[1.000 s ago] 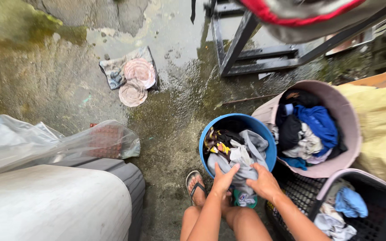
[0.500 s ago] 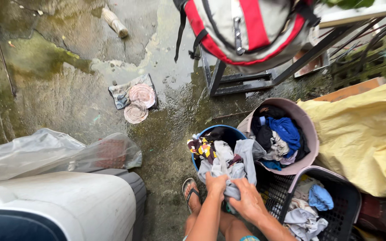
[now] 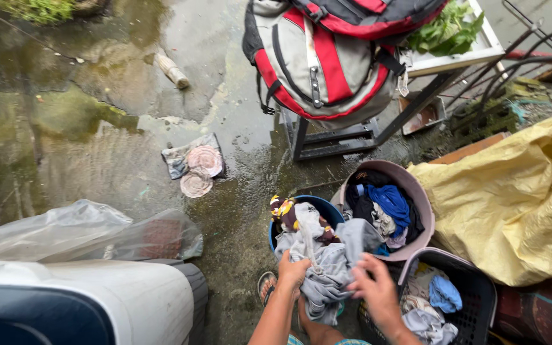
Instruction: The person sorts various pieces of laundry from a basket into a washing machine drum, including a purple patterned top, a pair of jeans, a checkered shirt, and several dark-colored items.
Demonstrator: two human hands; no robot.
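A blue bucket [image 3: 327, 209] on the wet ground is heaped with damp clothes. Out of it rises a grey garment [image 3: 324, 271], lifted above the rim. My left hand [image 3: 292, 268] grips its left side and my right hand [image 3: 374, 287] grips its right side, both closed on the cloth. A patterned yellow and dark piece [image 3: 283, 211] lies at the bucket's far left. My foot in a sandal [image 3: 266, 286] stands just left of the bucket.
A pink tub [image 3: 416, 201] of dark and blue clothes leans behind the bucket. A black laundry basket [image 3: 477, 291] sits at right, beside a yellow sheet [image 3: 512, 198]. A red-grey backpack [image 3: 327, 57] hangs on a metal stand. A white machine [image 3: 78, 300] under clear plastic stands left.
Both hands have raised the grey garment higher out of the blue bucket. The view has tilted up, so the backpack and stand show more fully.
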